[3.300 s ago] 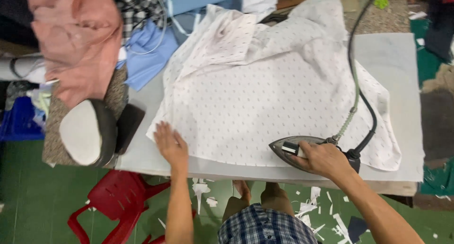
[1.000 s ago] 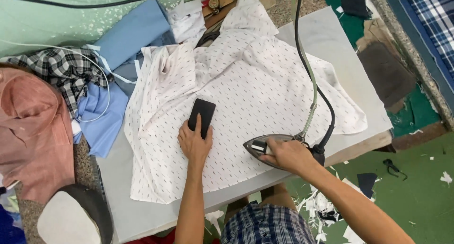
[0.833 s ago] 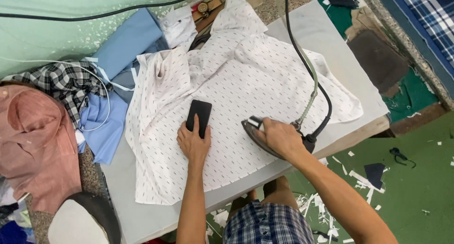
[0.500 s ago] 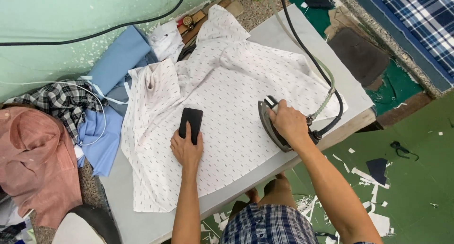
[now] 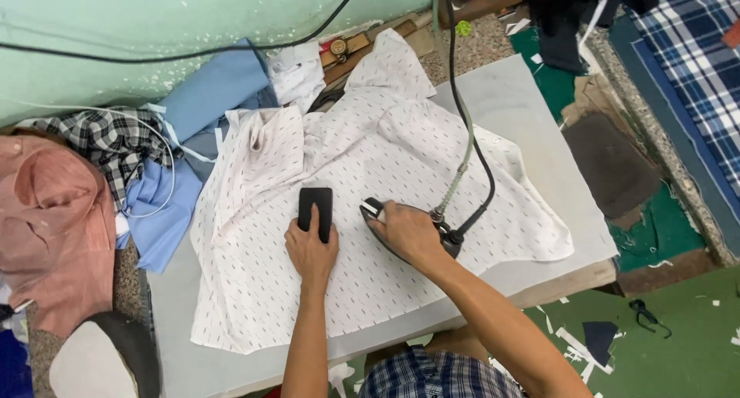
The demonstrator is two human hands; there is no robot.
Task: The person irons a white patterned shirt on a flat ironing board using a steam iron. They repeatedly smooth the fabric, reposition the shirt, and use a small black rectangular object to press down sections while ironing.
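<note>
- The right hand [image 5: 412,232] is closed around the handle of a dark iron [image 5: 408,230], which stands on a white patterned shirt [image 5: 370,213] near the middle of the surface [image 5: 532,144].
- The left hand [image 5: 311,248] lies almost flat on the shirt, fingers only a little bent, and its fingertips press on a small black block [image 5: 316,208]. The block lies just beside the iron, at 9 o'clock from it.
- The shirt is spread over most of the surface, with its collar part toward 12 o'clock.
- A dark cord and a green hose [image 5: 465,136] go up from the back of the iron toward 12 o'clock and cross over the shirt.
- At 9 o'clock from the shirt there is a pile of blue cloth [image 5: 166,213], and it touches the edge of the shirt.
- Farther out at 9 o'clock lie a black-and-white checked garment [image 5: 100,140] and a pink garment [image 5: 50,221].
- At 7 o'clock a padded form [image 5: 96,359], white with a dark edge, lies near the corner of the surface.
- At 3 o'clock, on the floor, there are dark cloth pieces [image 5: 613,163], well apart from the hands.
</note>
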